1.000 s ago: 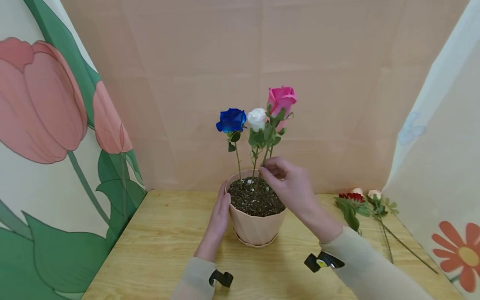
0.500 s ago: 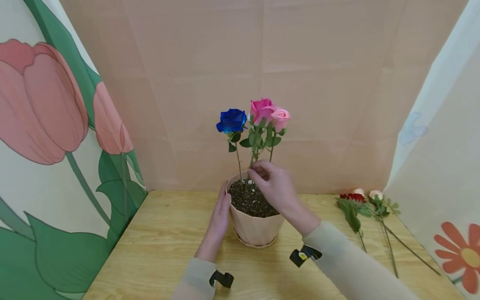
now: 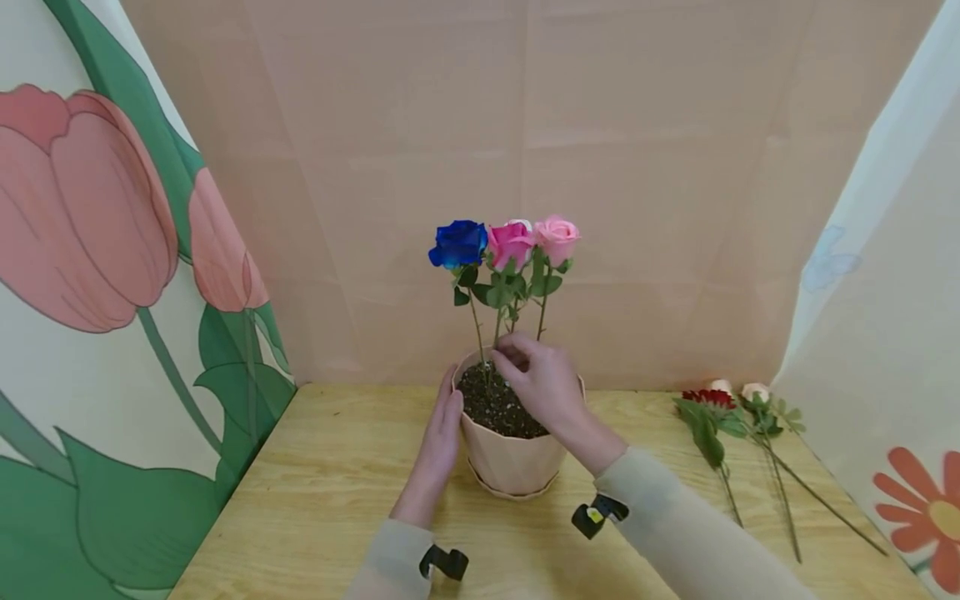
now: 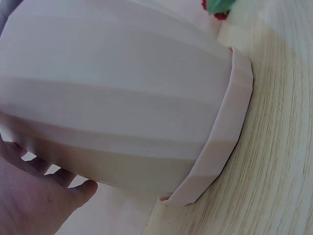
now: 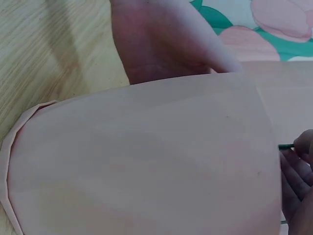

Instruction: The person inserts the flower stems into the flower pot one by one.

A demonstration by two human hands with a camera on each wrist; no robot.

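Note:
In the head view, a pale pink flowerpot [image 3: 513,462] of dark soil [image 3: 491,404] stands on its saucer. My right hand [image 3: 543,383] pinches the stem of a hot pink rose [image 3: 511,245] low down, over the soil. The right wrist view shows a bit of green stem [image 5: 286,146] at those fingertips; the pot hides its lower end. My left hand [image 3: 438,429] rests against the pot's left side, fingers along the wall. A blue rose [image 3: 457,243] and a light pink rose [image 3: 557,239] stand upright in the pot. Behind the hot pink bloom, a white rose [image 3: 521,224] is mostly hidden.
On the wooden table [image 3: 337,475] to the right lie a dark red flower [image 3: 708,398] and pale roses [image 3: 755,392] with long stems pointing toward the front. A plain pinkish backdrop [image 3: 390,167] hangs behind, with flower-printed panels at both sides.
My right hand has moved left and slightly down with the hot pink rose, whose bloom now sits lower, between the blue and light pink ones. My left hand has stayed on the pot.

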